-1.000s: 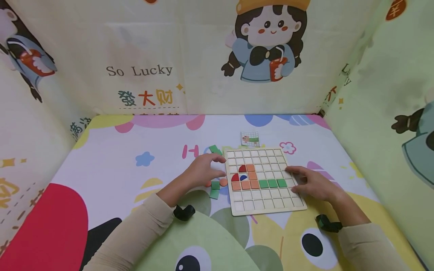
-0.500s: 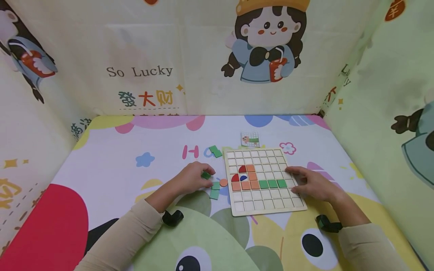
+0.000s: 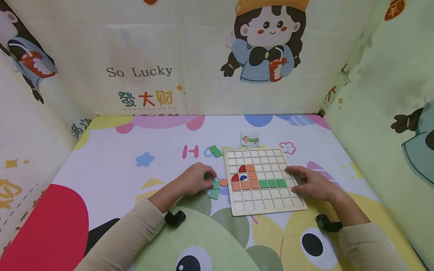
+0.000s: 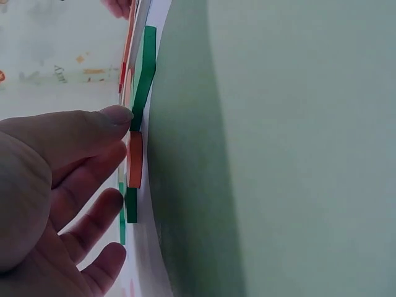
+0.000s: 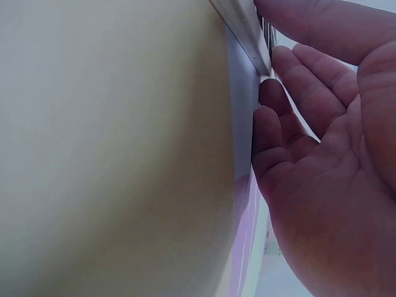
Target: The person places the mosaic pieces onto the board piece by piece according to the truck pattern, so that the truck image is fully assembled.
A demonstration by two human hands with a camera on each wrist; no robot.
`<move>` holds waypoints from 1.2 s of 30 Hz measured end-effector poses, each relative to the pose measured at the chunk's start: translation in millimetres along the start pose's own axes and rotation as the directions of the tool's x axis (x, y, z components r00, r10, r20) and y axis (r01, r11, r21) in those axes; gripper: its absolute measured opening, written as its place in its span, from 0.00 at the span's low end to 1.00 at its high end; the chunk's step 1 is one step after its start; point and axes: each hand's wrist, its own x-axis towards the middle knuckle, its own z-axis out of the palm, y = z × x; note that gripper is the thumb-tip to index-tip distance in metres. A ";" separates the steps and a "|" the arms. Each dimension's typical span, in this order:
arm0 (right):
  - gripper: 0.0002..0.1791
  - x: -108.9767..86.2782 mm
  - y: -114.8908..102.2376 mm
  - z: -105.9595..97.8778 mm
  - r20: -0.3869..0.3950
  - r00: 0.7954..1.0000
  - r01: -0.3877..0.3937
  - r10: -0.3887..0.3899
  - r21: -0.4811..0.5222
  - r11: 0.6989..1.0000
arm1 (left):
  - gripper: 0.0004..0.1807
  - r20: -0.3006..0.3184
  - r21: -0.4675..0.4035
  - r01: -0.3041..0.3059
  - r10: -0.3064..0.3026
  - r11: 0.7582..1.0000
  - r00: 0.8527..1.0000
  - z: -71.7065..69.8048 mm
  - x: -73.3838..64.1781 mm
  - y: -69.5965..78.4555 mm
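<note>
The wooden grid board (image 3: 268, 203) lies flat, with red, orange, blue and green pieces in some cells. My left hand (image 3: 194, 178) is low over loose pieces left of the board, thumb and index finger apart. Between them shows part of a dark green tile (image 3: 206, 175). In the left wrist view the thumb tip overlaps a green tile (image 4: 145, 74), and an orange piece (image 4: 135, 159) lies just beyond it. Those pieces lie flat on the table. My right hand (image 3: 313, 184) rests with thumb and index fingertips at the board's right edge, fingers loosely bent.
A small patterned card (image 3: 250, 139) lies behind the board. Beside the board's left edge are an orange disc (image 3: 223, 182), a green tile (image 3: 214, 194) and a stepped green piece (image 3: 215, 151). Printed cloth walls (image 3: 203, 56) enclose the table.
My left hand has moved from the board's left edge back left and down to the loose pieces, then shifted only slightly. My right hand and the board have stayed put.
</note>
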 end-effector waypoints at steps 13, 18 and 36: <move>0.37 1.3 0.3 -0.7 -0.006 1.000 0.011 -0.011 0.002 1.000 | 0.12 0.012 0.044 -0.022 0.021 0.999 1.000 0.3 1.3 -1.3; 0.37 1.8 0.4 -0.9 -0.005 1.000 0.009 -0.009 0.007 1.000 | 0.10 0.006 0.069 -0.030 0.030 0.997 1.000 0.6 1.7 -1.1; 0.37 0.5 -0.5 -0.8 0.003 1.000 0.000 0.000 0.007 1.000 | 0.11 0.020 0.133 -0.011 0.008 0.991 1.000 2.3 3.0 3.6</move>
